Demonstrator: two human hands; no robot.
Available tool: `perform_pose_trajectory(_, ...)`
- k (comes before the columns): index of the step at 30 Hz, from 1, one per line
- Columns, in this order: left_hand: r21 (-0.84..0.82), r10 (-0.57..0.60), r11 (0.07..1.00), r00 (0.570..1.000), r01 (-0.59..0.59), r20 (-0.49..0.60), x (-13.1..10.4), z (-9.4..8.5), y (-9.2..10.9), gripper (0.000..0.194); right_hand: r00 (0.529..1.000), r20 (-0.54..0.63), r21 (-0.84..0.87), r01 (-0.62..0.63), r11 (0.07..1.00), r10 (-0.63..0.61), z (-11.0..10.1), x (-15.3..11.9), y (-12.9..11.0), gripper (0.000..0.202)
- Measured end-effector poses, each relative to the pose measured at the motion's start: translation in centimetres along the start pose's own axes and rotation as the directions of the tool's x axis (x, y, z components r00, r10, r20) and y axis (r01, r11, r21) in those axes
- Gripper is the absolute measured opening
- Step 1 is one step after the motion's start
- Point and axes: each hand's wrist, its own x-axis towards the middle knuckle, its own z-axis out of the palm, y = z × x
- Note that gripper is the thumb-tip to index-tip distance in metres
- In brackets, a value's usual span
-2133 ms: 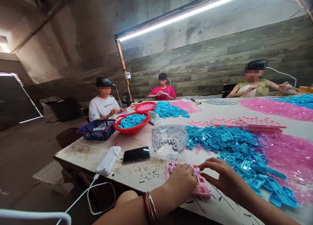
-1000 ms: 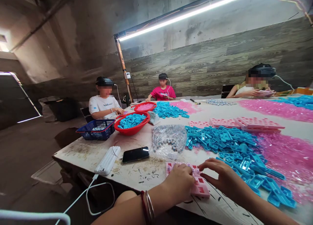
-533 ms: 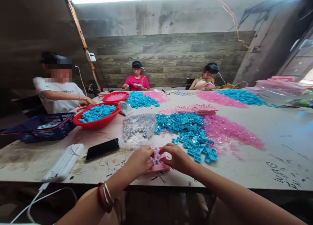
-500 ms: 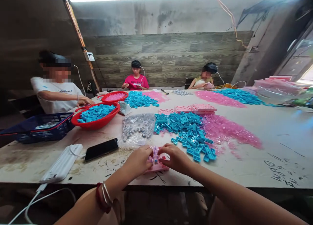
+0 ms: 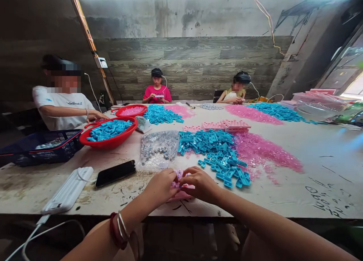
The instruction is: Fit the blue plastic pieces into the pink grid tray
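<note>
At the table's near edge lies a light pink plastic tray (image 5: 183, 195), partly hidden under both hands. Clear pinkish plastic pieces (image 5: 179, 173) show on it between my fingers. My left hand (image 5: 162, 183) is at the tray's left side, fingers bent and closed; what its tips hold is hidden. From the right, my right hand (image 5: 200, 182) reaches over the tray, thumb and fingers pinched close to the left fingertips, on something too small to name. Just beyond is a heap of blue plastic pieces (image 5: 218, 147), with clear pink pieces (image 5: 263, 151) heaped to its right.
A clear bag of small grey parts (image 5: 159, 145), a black phone (image 5: 115, 173) and a white power bank (image 5: 68, 189) lie left. Further left stand a red basin (image 5: 124, 134) of blue pieces and a dark blue basket (image 5: 56, 155). Pink trays (image 5: 235, 125) are stacked behind. Three people sit around.
My right hand has shifted slightly left and its fingers have closed in toward the left fingertips, covering more of the clear pieces. The left hand stays nearly in place.
</note>
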Motion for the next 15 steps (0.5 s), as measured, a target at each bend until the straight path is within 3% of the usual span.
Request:
perform_pose_trajectory(7,-0.021,-0.007,1.000,0.999,0.007,-0.035,-0.1,0.0,0.2,0.015,0.999,-0.005,0.060,-0.052,0.997,0.052,-0.1,-0.1,0.0,0.015)
perform_pose_trajectory(15,-0.138,-0.011,0.990,0.997,0.000,-0.079,0.1,0.9,0.6,0.012,0.998,0.029,0.100,0.046,0.994,-0.049,-0.1,-0.1,0.4,0.017)
